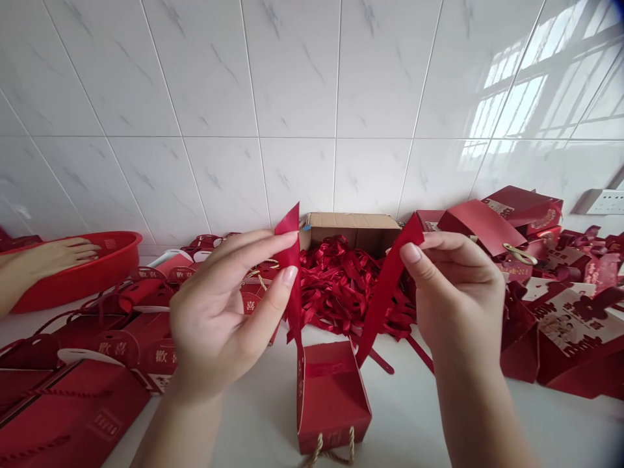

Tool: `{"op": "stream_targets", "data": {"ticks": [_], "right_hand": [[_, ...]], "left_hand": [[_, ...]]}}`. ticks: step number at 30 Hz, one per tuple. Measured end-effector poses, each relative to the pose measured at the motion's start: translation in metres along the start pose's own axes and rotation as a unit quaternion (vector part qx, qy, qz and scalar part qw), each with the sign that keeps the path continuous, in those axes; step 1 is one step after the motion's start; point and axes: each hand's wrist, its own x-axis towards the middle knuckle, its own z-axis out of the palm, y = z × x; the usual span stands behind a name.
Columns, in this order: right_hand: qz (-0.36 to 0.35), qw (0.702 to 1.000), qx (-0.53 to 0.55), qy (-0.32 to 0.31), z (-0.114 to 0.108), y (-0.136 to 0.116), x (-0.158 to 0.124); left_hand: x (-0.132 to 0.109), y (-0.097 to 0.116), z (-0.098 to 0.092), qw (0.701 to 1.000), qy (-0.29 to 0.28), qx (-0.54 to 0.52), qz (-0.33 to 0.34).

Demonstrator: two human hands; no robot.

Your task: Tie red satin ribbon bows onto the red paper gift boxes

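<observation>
A red satin ribbon (383, 302) runs across a small red gift box (336, 390), both its ends raised. One end is pinched between the thumb and fingers of my left hand (234, 299). My right hand (453, 286) grips the other end between thumb and forefinger. The box sits on the white table below and between my hands, with a twisted gold cord handle (335, 448) at its near side. Behind it, a heap of red ribbons (341, 279) spills from an open cardboard box (355, 221).
Red gift boxes (112, 351) crowd the left side, and more decorated red boxes (575, 325) are piled at the right. Another person's hand (63, 253) reaches into a red plastic basin (121, 260) at far left. A tiled wall (297, 97) stands behind the table.
</observation>
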Motion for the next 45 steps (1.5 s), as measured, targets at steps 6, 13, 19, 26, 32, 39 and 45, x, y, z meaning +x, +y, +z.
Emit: {"op": "stream_targets", "data": {"ticks": [6,13,19,26,32,39,45], "right_hand": [[0.091,0.988,0.098,-0.077,0.000,-0.003,-0.001],[0.161,0.962,0.056,-0.212,0.011,0.004,-0.007],[0.164,0.933,0.069,-0.312,0.015,0.007,-0.013],[0.159,0.921,0.059,-0.351,0.015,0.006,-0.016],[0.167,0.922,0.038,-0.347,0.015,0.008,-0.014],[0.165,0.922,0.030,-0.349,0.012,0.010,-0.011],[0.166,0.912,0.044,-0.372,0.009,0.017,-0.009]], "left_hand": [[-0.004,0.002,0.009,0.991,-0.008,-0.088,-0.103],[-0.003,0.006,0.008,0.933,-0.118,-0.233,-0.247],[-0.002,0.010,0.005,0.890,-0.200,-0.245,-0.329],[0.000,0.007,0.007,0.891,-0.233,-0.227,-0.316],[-0.002,0.006,0.006,0.906,-0.231,-0.205,-0.290],[-0.004,0.004,0.004,0.911,-0.240,-0.177,-0.286],[-0.004,0.003,0.005,0.908,-0.240,-0.184,-0.291]]}}
